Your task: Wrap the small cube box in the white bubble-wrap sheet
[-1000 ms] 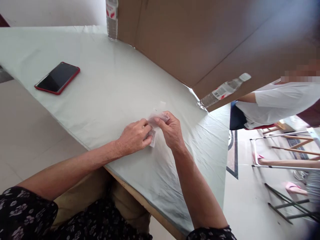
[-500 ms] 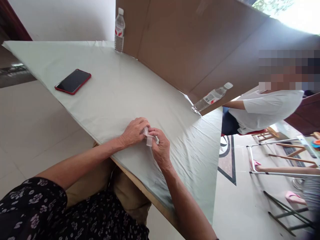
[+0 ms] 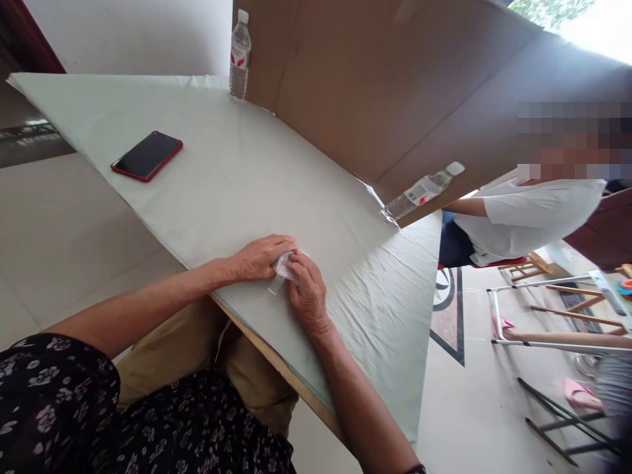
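Observation:
Both of my hands meet over the pale cloth-covered table (image 3: 237, 164), near its front edge. Between them is a crumpled, clear plastic piece (image 3: 283, 266), with a flat translucent strip hanging from its lower side. My left hand (image 3: 264, 255) has its fingers bent over the piece from the left and above. On the right, my right hand (image 3: 307, 289) pinches the same piece with curled fingers. The fingertips partly hide it, so its exact shape cannot be made out.
A phone in a red case (image 3: 148, 155) lies on the left. Two water bottles (image 3: 239, 56) (image 3: 424, 192) stand against a brown cardboard panel (image 3: 355, 85). Beyond the panel at right sits a person in a white shirt (image 3: 528, 214).
The plastic piece looks more bunched up, and its strip has shifted left and down. My right hand has moved slightly left; my left hand's fingers reach farther over the piece.

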{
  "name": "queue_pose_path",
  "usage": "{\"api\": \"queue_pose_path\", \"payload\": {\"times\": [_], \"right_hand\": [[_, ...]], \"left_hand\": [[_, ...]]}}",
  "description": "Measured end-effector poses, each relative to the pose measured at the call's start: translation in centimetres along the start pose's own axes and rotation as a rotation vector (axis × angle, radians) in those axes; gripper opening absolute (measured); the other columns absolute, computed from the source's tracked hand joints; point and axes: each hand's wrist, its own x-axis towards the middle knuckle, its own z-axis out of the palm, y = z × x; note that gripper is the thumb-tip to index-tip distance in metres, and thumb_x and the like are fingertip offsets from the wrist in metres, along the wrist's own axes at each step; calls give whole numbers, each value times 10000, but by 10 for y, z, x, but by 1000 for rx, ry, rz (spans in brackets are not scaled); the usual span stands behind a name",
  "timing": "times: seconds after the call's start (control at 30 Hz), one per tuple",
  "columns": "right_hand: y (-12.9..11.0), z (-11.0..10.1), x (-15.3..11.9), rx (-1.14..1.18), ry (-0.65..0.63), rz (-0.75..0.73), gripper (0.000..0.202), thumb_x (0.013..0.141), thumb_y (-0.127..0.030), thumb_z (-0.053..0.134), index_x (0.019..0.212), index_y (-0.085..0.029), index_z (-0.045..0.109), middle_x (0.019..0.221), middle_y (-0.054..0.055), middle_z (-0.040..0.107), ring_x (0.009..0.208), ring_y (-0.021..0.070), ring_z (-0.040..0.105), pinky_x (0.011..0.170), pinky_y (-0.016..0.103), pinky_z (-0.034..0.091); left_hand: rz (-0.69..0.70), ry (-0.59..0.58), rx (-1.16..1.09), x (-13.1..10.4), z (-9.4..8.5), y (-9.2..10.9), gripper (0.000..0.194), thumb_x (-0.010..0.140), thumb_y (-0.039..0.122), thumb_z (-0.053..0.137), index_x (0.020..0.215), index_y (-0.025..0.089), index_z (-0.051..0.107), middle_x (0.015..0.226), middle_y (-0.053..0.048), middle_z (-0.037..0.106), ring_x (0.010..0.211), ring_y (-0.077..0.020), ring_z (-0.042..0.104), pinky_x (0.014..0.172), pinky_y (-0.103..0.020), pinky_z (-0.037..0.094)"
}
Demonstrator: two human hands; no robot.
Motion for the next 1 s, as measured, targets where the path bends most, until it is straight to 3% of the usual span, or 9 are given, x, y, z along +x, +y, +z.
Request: {"api": "queue_pose_path", "payload": {"times": [0.23, 0.33, 0.4, 0.5, 0.6, 0.73, 0.8, 0.87, 1.0], "right_hand": [[0, -9, 9, 61, -56, 53, 351, 849, -103, 547, 1144, -262, 654, 1279, 103, 709, 1287, 258, 623, 1104, 500, 496], [5, -18, 21, 177, -87, 169, 354, 861, -197, 627, 1212, -245, 623, 1281, 114, 702, 1237, 254, 645, 1087, 473, 501], [13, -21, 30, 279, -136, 279, 484, 820, -287, 718, 1282, -229, 586, 1311, 127, 677, 1205, 262, 651, 1053, 461, 520], [28, -20, 43, 464, -218, 438, 737, 714, -387, 821, 1369, -221, 527, 1376, 139, 621, 1176, 279, 650, 1008, 451, 541], [40, -14, 52, 637, -247, 589, 836, 688, -447, 839, 1413, -227, 486, 1258, 115, 673, 1083, 269, 680, 967, 440, 556], [47, -5, 58, 813, -222, 708, 898, 657, -522, 858, 1420, -249, 471, 1112, 72, 731, 1031, 271, 701, 952, 445, 563], [48, 0, 57, 852, -198, 744, 920, 636, -555, 867, 1412, -251, 477, 1126, 71, 737, 1042, 275, 705, 961, 449, 562], [48, 4, 56, 859, -161, 756, 923, 636, -583, 860, 1404, -239, 482, 1159, 83, 735, 1061, 276, 705, 969, 445, 559], [49, 11, 50, 826, -63, 727, 880, 667, -609, 838, 1384, -228, 500, 1180, 95, 731, 1071, 267, 704, 961, 423, 561]], "left_hand": [[-57, 73, -192, 11, -2, 3, 474, 673, 93, 568, 1126, 181, 675, 1221, -103, 701, 1179, -226, 640, 1028, -375, 511], [-249, 31, -332, 19, -12, 9, 330, 690, 230, 601, 1000, 173, 700, 976, -50, 722, 889, -197, 663, 762, -288, 529], [-421, -48, -392, 26, -18, 12, 218, 731, 342, 593, 835, 168, 675, 758, -3, 656, 687, -160, 587, 590, -253, 433], [-563, -91, -278, 37, -24, 14, 270, 773, 407, 538, 631, 178, 555, 619, 8, 552, 602, -145, 500, 539, -266, 327], [-519, -17, -152, 47, -25, 10, 354, 805, 457, 513, 581, 183, 512, 621, -17, 552, 647, -163, 500, 588, -289, 342], [-493, -3, -663, 53, -22, -1, 402, 792, 481, 550, 961, 136, 667, 846, -52, 679, 777, -187, 602, 685, -290, 448], [-565, -13, -909, 53, -18, -6, 593, 725, 394, 613, 1246, 110, 596, 980, -81, 709, 835, -198, 644, 722, -297, 482], [-605, -9, -1021, 51, -13, -10, 748, 670, 314, 647, 1374, 100, 513, 1066, -109, 717, 890, -209, 667, 768, -310, 500], [-575, 1, -1048, 48, -11, -11, 805, 653, 278, 687, 1413, 88, 502, 1110, -134, 725, 1016, -257, 678, 854, -348, 517]]}}
